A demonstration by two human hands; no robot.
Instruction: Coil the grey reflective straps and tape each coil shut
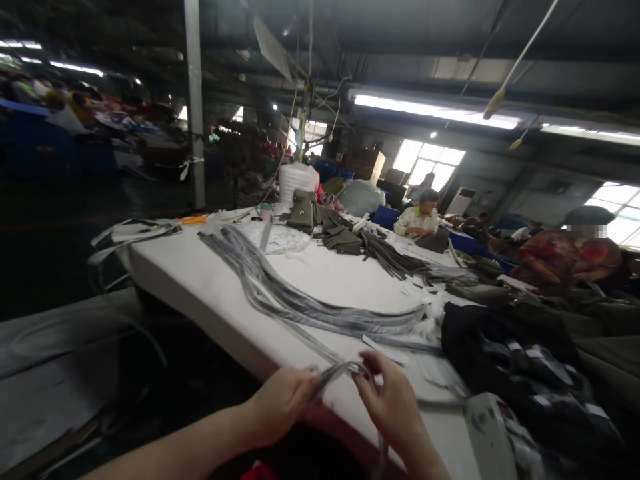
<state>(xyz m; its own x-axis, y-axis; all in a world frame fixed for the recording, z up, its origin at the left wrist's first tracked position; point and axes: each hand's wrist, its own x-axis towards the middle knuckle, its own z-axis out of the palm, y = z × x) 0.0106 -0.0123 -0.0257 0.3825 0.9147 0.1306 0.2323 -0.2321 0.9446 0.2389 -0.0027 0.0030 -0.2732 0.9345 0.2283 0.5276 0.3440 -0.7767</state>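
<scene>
A grey strap [334, 372] is stretched in a small arch between my two hands at the near edge of the white table [320, 275]. My left hand [283, 402] is closed on one part of it. The fingers of my right hand [387, 393] pinch the strap further right, and a length hangs below that hand. Just beyond, a long bundle of grey straps [300, 300] curves across the tabletop.
Olive bags [343, 240] and dark strips [393, 257] lie at the far side. Black material [505, 353] and a pale device [490, 427] are at the right. A white roll [296, 185] stands behind. Two people sit beyond the table.
</scene>
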